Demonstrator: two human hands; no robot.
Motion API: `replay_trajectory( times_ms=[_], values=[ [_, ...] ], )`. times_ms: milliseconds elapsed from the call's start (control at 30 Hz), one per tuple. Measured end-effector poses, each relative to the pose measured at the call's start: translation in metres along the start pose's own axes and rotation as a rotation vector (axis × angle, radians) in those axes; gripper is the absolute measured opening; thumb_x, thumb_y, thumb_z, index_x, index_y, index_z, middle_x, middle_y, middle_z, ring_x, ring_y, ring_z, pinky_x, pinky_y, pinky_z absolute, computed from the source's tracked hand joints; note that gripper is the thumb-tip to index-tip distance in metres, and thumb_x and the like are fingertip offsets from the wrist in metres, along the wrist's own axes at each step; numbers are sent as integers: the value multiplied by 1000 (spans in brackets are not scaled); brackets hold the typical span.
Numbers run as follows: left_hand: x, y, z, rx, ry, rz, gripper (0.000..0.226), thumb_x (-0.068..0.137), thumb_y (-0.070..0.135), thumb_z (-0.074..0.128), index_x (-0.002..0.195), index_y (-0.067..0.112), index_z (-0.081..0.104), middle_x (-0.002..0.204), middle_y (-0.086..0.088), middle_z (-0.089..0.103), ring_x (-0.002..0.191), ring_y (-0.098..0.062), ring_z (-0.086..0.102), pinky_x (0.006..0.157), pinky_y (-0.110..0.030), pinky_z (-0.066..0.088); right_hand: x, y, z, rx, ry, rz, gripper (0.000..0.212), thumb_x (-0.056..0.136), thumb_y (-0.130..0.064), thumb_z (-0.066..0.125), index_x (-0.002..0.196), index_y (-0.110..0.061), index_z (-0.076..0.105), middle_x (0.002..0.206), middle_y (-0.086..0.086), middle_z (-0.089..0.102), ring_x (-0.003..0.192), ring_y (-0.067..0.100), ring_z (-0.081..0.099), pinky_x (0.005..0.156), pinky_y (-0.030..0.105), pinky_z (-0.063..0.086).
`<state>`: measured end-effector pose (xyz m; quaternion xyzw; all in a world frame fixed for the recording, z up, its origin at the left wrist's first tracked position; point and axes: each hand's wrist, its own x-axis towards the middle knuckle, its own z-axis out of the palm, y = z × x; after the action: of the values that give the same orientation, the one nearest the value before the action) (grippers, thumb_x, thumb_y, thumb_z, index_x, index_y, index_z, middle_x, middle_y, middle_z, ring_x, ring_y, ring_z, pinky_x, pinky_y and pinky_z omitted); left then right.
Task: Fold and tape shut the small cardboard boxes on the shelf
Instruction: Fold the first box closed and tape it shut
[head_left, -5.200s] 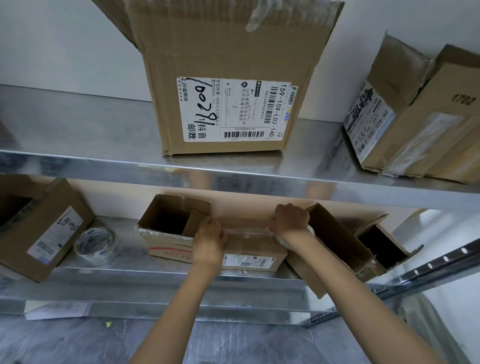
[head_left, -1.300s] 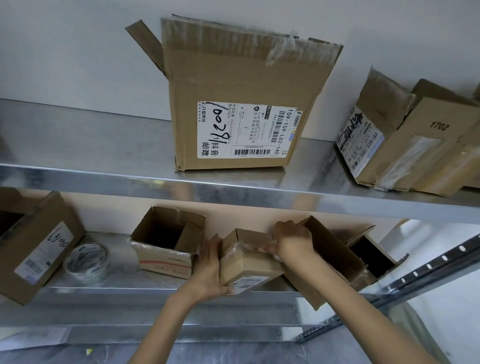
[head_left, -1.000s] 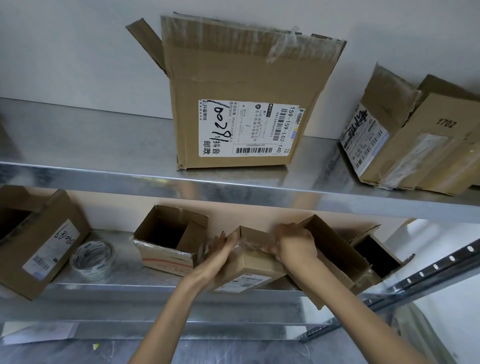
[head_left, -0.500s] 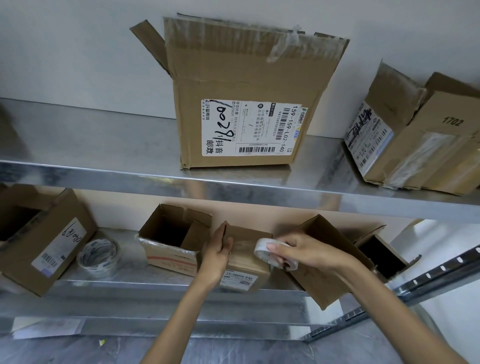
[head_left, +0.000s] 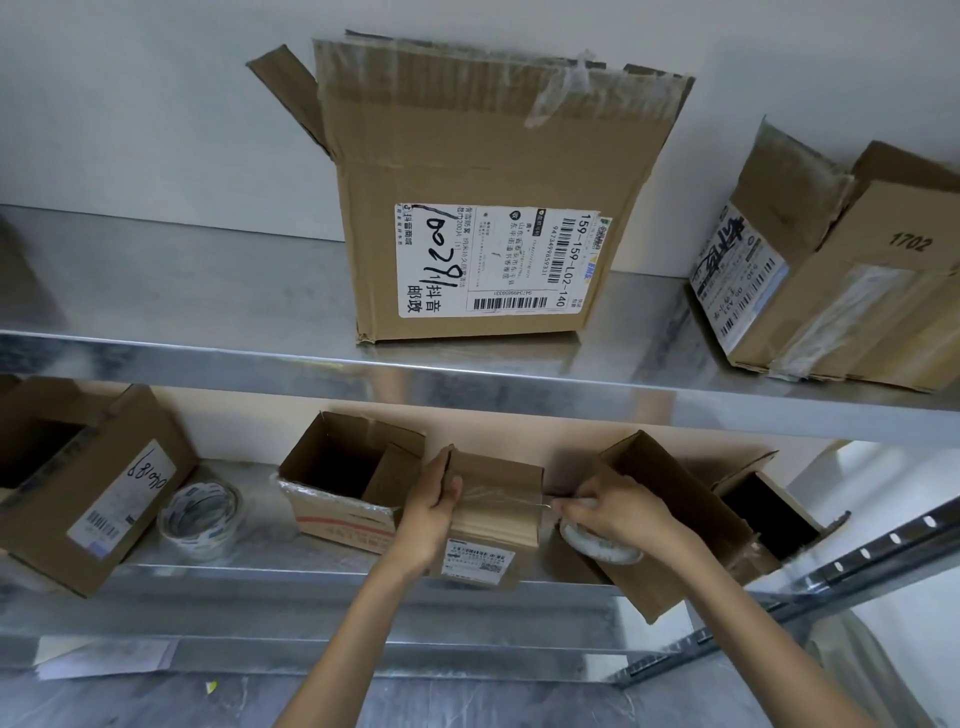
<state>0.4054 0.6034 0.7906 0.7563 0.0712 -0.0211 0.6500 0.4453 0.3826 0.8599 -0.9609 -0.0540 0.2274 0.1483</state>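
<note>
The small box (head_left: 496, 512) is sitting near the front edge of the lower shelf (head_left: 270, 569), its top flaps folded down and a white label facing forward. A strip of clear tape (head_left: 501, 496) is running across its top from the left side to the right edge. The left hand (head_left: 431, 514) is gripping the box's left side, with the fingers wrapping over the far edge and the thumb lying on top near the tape's end. The right hand (head_left: 618, 512) is holding a roll of tape (head_left: 597, 545) just beside the box's right side, fingers curling over the roll, and the strip is stretching taut from there to the box.

An open box (head_left: 343, 483) is standing just left of the left hand, showing a dark inside. Behind the right hand a tilted box (head_left: 680, 525) is leaning, and past it a second open box (head_left: 763, 506) is sitting at the shelf's right end. A spare roll (head_left: 200, 512) is lying between the open box and a labelled box (head_left: 88, 483) at the far left.

On the upper shelf (head_left: 208, 353) a big box (head_left: 483, 208) is standing with its flaps up, and a box marked 1702 (head_left: 841, 270) is lying tilted well to its right.
</note>
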Motion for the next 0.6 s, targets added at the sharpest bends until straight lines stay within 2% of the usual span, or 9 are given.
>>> replay_trajectory(
  times_ms=[67,200,300,367,400,467,500,567,600],
  values=[
    [0,-1,0,-9,8,5,48,100,21,39,146,16,27,138,14,31,128,0,28,100,-10,22,5,4,1,55,-6,-29,42,87,-56,53,69,-19,62,65,-2,62,62,9,58,56,23,39],
    [-2,-1,0,-17,1,32,48,100,21,39,146,17,26,140,14,30,130,0,27,100,-10,22,14,14,11,175,-9,-80,51,85,-57,56,68,-10,63,68,15,64,57,15,53,58,29,38],
    [0,-3,1,29,10,47,48,101,22,38,147,18,25,145,10,29,133,-1,25,102,-11,20,19,19,18,152,18,-73,52,86,-55,56,67,-8,63,59,6,57,53,15,49,56,30,34],
    [0,-4,1,113,0,93,49,101,22,37,148,22,21,149,12,22,140,-7,20,106,-14,18,22,21,21,163,17,-45,53,84,-58,57,69,-8,65,57,2,55,52,12,48,55,30,34],
    [1,-5,0,244,1,161,52,102,22,36,149,26,16,153,13,12,144,-11,12,109,-16,15,23,20,22,173,12,-30,54,83,-59,58,71,-7,66,57,1,55,52,12,49,55,29,35],
    [4,-1,-4,724,17,355,65,100,10,37,150,33,3,158,9,-11,146,-15,-13,113,-24,5,23,18,24,171,14,-19,53,83,-58,59,75,-6,68,61,2,59,56,14,53,56,29,37],
    [8,0,-5,924,7,457,74,95,2,40,150,33,2,158,6,-14,144,-17,-20,115,-30,1,23,17,24,154,36,-28,50,84,-56,58,75,-8,69,63,4,62,57,15,56,56,29,38],
    [13,11,0,1080,-113,570,74,89,-4,43,151,26,17,160,2,-1,144,-21,-16,119,-47,2,23,16,26,136,62,-37,48,85,-55,57,74,-10,68,67,6,66,61,17,60,57,29,40],
    [11,17,8,1115,-192,554,66,91,2,42,150,21,21,159,1,6,145,-21,-10,119,-51,5,22,16,27,162,53,-31,48,86,-54,57,73,-9,67,67,6,66,61,18,60,57,28,40]
  ],
)
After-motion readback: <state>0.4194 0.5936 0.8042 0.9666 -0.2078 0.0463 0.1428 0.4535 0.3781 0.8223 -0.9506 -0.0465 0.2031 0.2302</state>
